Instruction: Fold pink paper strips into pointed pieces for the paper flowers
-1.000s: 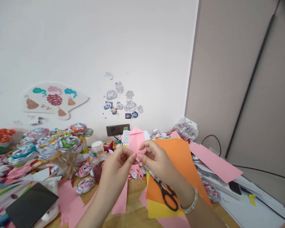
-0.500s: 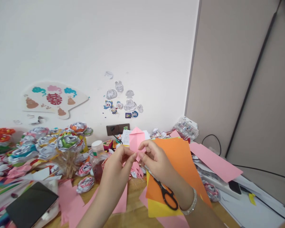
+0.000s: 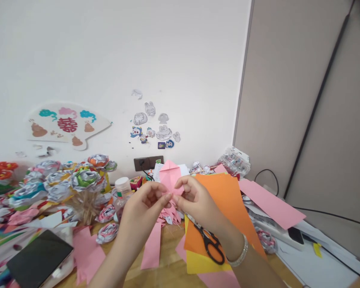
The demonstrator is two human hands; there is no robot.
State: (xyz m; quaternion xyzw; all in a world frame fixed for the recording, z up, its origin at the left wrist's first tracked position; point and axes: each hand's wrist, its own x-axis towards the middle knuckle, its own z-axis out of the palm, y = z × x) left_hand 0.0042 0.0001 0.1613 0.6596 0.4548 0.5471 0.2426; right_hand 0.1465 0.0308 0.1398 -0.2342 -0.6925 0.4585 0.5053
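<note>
A folded piece of pink paper [image 3: 170, 178] with a pointed top stands upright between my two hands. My left hand [image 3: 153, 200] pinches its lower left edge between thumb and fingers. From the other side, my right hand [image 3: 195, 198] pinches the lower right edge, its thumb close to the left one. Fingers cover the paper's lower part. Below and behind lie crumpled pink paper pieces [image 3: 173, 216]. Under my right forearm, black-handled scissors [image 3: 211, 248] rest on orange paper [image 3: 220, 200], with a yellow sheet [image 3: 205, 262] beneath.
Paper flowers [image 3: 85, 178] crowd the left, beside a white-capped bottle [image 3: 123, 192]. A dark tablet or phone [image 3: 40, 258] lies at the front left. Pink strips [image 3: 151, 248] are on the wooden table [image 3: 168, 276]. A power strip [image 3: 291, 236] and cables lie at the right.
My left hand and forearm have shifted slightly left, and the pink paper tilts a little to the left. Both hands still pinch it. More of the pink strip and table shows below.
</note>
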